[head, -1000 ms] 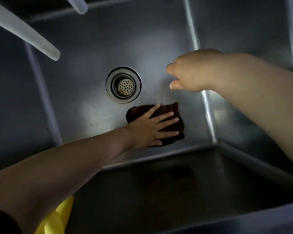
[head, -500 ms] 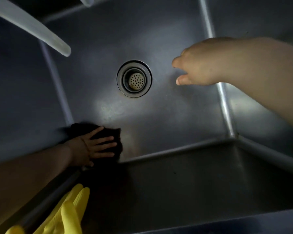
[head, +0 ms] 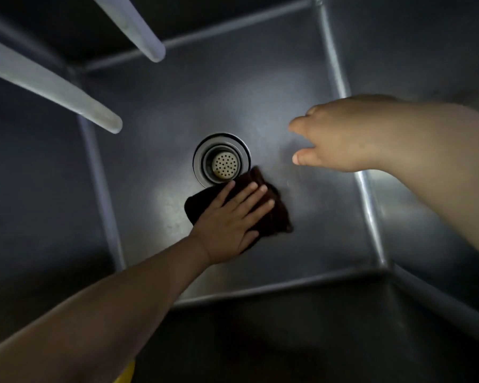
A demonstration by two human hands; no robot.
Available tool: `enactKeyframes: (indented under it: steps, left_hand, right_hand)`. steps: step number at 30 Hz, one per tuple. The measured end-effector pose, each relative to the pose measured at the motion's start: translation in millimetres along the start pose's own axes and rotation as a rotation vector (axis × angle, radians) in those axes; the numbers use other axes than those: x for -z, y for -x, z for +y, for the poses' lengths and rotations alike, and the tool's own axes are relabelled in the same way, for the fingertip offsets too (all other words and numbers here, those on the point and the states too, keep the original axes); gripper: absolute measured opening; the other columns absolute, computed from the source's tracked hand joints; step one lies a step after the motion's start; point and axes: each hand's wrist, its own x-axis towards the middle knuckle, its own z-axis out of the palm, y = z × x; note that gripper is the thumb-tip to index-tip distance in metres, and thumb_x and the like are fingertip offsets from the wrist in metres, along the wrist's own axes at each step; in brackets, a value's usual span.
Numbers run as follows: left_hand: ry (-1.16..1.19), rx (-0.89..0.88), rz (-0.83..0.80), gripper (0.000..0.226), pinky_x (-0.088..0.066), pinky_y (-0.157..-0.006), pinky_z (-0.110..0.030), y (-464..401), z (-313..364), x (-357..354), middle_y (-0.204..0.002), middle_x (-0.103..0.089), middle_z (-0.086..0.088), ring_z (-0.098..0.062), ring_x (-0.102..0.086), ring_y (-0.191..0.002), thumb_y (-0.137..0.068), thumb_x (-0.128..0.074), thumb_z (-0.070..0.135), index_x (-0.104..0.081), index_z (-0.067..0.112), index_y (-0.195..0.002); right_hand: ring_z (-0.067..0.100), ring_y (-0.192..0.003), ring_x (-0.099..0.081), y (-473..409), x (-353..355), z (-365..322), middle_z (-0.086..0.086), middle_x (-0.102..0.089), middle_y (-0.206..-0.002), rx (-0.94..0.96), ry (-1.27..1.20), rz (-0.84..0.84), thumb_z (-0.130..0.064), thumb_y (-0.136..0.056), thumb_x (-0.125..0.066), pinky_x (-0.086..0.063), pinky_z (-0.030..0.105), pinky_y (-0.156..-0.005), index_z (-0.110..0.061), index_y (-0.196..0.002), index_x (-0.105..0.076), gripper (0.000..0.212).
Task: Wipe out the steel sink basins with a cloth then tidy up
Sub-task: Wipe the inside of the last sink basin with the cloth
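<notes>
I look down into a deep steel sink basin (head: 302, 239). A dark brown cloth (head: 278, 217) lies on its floor, just below and right of the round drain strainer (head: 224, 163), and overlaps the drain's rim. My left hand (head: 233, 219) presses flat on the cloth with straight, spread fingers. My right hand (head: 340, 134) hovers above the basin floor to the right of the drain, fingers loosely curled, holding nothing.
Two pale faucet spouts (head: 53, 84) (head: 138, 31) reach over the basin from the upper left. A scrap of yellow glove (head: 126, 373) shows at the bottom edge under my left forearm. Dark basin walls rise on all sides.
My left hand slid the cloth from the near-left corner of the floor to the middle, beside the drain. The right hand stayed hovering to the right.
</notes>
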Motion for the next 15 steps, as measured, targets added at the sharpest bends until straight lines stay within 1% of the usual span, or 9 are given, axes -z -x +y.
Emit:
enactKeyframes:
  steps: [2,4,5,6,8,10,12,13,15]
  left_hand:
    - [0.045,0.236,0.033,0.065,-0.013,-0.115,-0.05,-2.0,-3.4,3.6,-0.15,-0.033,-0.014,-0.029,-0.029,-0.14,-0.087,-0.036,0.042,-0.032,0.013,-0.145]
    - [0.111,0.495,0.079,0.066,-0.015,-0.115,-0.049,-5.6,-12.7,6.3,-0.146,-0.038,-0.02,-0.035,-0.034,-0.136,-0.087,-0.035,0.039,-0.035,0.002,-0.142]
    - [0.153,0.6,0.099,0.066,-0.014,-0.115,-0.047,-8.4,-18.6,8.8,-0.142,-0.041,-0.024,-0.038,-0.037,-0.133,-0.087,-0.035,0.037,-0.037,-0.003,-0.139]
    - [0.192,0.667,0.114,0.064,-0.014,-0.115,-0.046,-11.5,-23.6,11.4,-0.136,-0.045,-0.027,-0.04,-0.04,-0.129,-0.087,-0.035,0.036,-0.041,-0.005,-0.136]
    - [0.215,0.687,0.135,0.056,-0.022,-0.112,-0.048,-16.9,-30.4,13.4,-0.125,-0.053,-0.026,-0.043,-0.046,-0.12,-0.087,-0.038,0.033,-0.05,-0.005,-0.127]
    - [0.194,0.65,0.13,0.044,-0.028,-0.108,-0.048,-22.0,-36.4,14.5,-0.118,-0.058,-0.021,-0.041,-0.047,-0.118,-0.088,-0.045,0.029,-0.058,-0.001,-0.118]
    - [0.106,0.571,0.081,0.038,-0.023,-0.106,-0.042,-23.6,-44.5,15.2,-0.115,-0.062,-0.013,-0.036,-0.047,-0.121,-0.09,-0.045,0.031,-0.065,0.004,-0.108]
    - [0.026,0.504,0.033,0.042,-0.021,-0.103,-0.039,-22.5,-49.0,17.5,-0.114,-0.064,-0.009,-0.034,-0.047,-0.122,-0.092,-0.04,0.035,-0.068,0.007,-0.104]
    - [-0.121,0.381,-0.098,0.057,-0.018,-0.1,-0.037,-20.0,-57.6,24.9,-0.115,-0.064,-0.003,-0.027,-0.044,-0.124,-0.094,-0.023,0.043,-0.069,0.012,-0.107]
  right_hand:
    - [0.029,-0.114,-0.051,0.9,1.3,-0.6,0.005,-0.051,-0.129,-0.011,-0.001,-0.005,-0.053,-0.094,-0.04,-0.037,0.034,-0.075,-0.018,-0.126,-0.043,0.047]
    - [0.029,-0.115,-0.051,0.7,1.5,-1.8,0.004,-0.05,-0.13,-0.014,-0.002,-0.016,-0.054,-0.094,-0.039,-0.039,0.034,-0.076,-0.02,-0.129,-0.041,0.049]
    - [0.029,-0.115,-0.051,0.6,1.2,-2.1,0.003,-0.05,-0.13,-0.014,-0.007,-0.017,-0.055,-0.094,-0.038,-0.039,0.034,-0.077,-0.021,-0.13,-0.041,0.05]
    - [0.028,-0.114,-0.051,0.8,1.2,-2.0,0.002,-0.05,-0.13,-0.014,-0.016,-0.013,-0.055,-0.094,-0.038,-0.04,0.035,-0.077,-0.021,-0.131,-0.04,0.05]
    - [0.028,-0.114,-0.051,1.0,2.2,-1.9,0.0,-0.05,-0.13,-0.017,-0.038,-0.002,-0.056,-0.093,-0.037,-0.043,0.035,-0.08,-0.023,-0.131,-0.039,0.051]
    - [0.028,-0.115,-0.051,1.7,3.1,-1.7,-0.001,-0.049,-0.13,-0.019,-0.048,0.0,-0.058,-0.093,-0.036,-0.047,0.038,-0.086,-0.024,-0.132,-0.038,0.052]
    - [0.028,-0.116,-0.051,2.1,2.2,-2.1,-0.002,-0.048,-0.131,-0.016,-0.052,-0.008,-0.058,-0.092,-0.036,-0.047,0.04,-0.089,-0.025,-0.133,-0.038,0.053]
    - [0.028,-0.116,-0.051,1.8,1.2,-2.2,-0.002,-0.048,-0.131,-0.013,-0.052,-0.008,-0.058,-0.092,-0.036,-0.047,0.04,-0.089,-0.025,-0.133,-0.038,0.053]
    - [0.028,-0.115,-0.051,1.1,-0.1,-2.3,-0.002,-0.048,-0.129,-0.008,-0.05,0.002,-0.058,-0.092,-0.036,-0.047,0.039,-0.087,-0.025,-0.132,-0.038,0.052]
